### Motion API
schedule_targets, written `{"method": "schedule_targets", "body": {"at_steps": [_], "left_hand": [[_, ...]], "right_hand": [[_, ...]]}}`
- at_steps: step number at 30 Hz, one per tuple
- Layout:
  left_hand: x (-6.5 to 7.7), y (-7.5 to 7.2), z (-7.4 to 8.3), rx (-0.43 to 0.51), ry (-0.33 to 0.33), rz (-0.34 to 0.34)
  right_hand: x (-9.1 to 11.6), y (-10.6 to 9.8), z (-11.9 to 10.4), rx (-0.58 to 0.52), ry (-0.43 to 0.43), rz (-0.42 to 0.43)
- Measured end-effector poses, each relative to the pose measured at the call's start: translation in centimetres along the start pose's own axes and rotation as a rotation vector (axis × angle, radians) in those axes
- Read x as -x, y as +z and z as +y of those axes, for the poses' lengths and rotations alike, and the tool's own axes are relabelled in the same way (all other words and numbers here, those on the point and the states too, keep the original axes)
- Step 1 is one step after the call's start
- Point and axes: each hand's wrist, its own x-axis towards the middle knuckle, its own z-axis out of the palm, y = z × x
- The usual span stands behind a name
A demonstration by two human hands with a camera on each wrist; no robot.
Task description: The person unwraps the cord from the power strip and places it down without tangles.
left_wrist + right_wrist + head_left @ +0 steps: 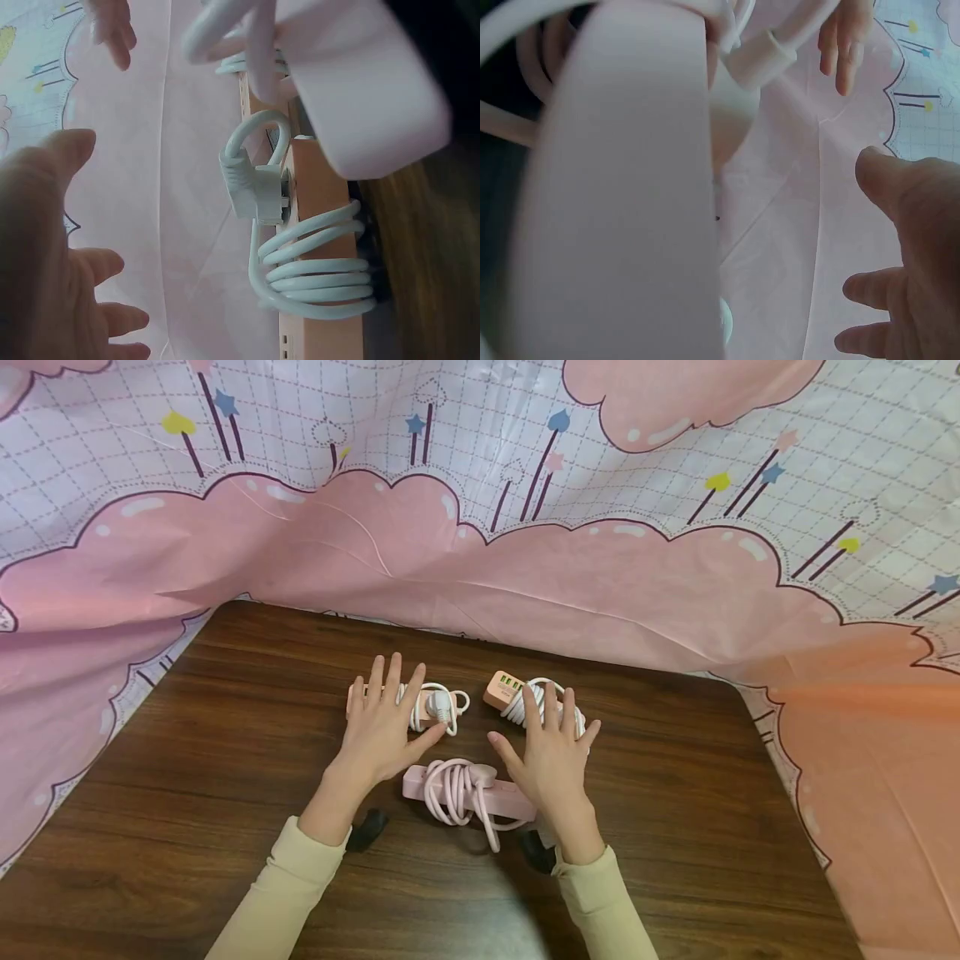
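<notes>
My left hand (377,731) hovers with fingers spread over the left end of a peach power strip (315,176). White cord wraps that strip, and its white plug (440,705) sits on top. My right hand (553,764), also spread and holding nothing, overlaps a second peach power strip (495,690) wound in white cord, with green-marked USB ports at its left end. Nearer my body, between the wrists, a pink power strip (512,801) lies with its pink cord (453,789) coiled round it. The right wrist covers its right end.
All three strips are on a dark wood table (697,827). Behind and beside it hangs a pink and white patterned curtain (525,585). Black pieces (367,831) show beneath both wrists.
</notes>
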Motion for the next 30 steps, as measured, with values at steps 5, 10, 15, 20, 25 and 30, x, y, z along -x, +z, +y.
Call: {"method": "schedule_targets", "body": {"at_steps": [5, 10, 15, 20, 25, 30], "left_hand": [[1.3, -0.1, -0.3, 0.055, 0.042, -0.030], [2.5, -0.2, -0.5, 0.151, 0.107, -0.009], [3.7, 0.2, -1.0, 0.258, 0.133, -0.015], [4.5, 0.9, -1.8, 0.345, 0.145, -0.063], [5.0, 1.6, -2.6, 0.414, 0.170, -0.139], [5.1, 2.4, -3.0, 0.497, 0.185, -0.206]], "right_hand": [[0.7, 0.0, -0.1, -0.080, -0.045, 0.069], [1.3, 0.2, 0.0, -0.198, -0.111, 0.198], [1.9, 0.6, 0.0, -0.320, -0.133, 0.271], [2.4, 0.8, 0.0, -0.374, -0.144, 0.261], [2.9, 1.1, -0.2, -0.389, -0.132, 0.226], [3.0, 1.4, -0.4, -0.385, -0.147, 0.219]]}}
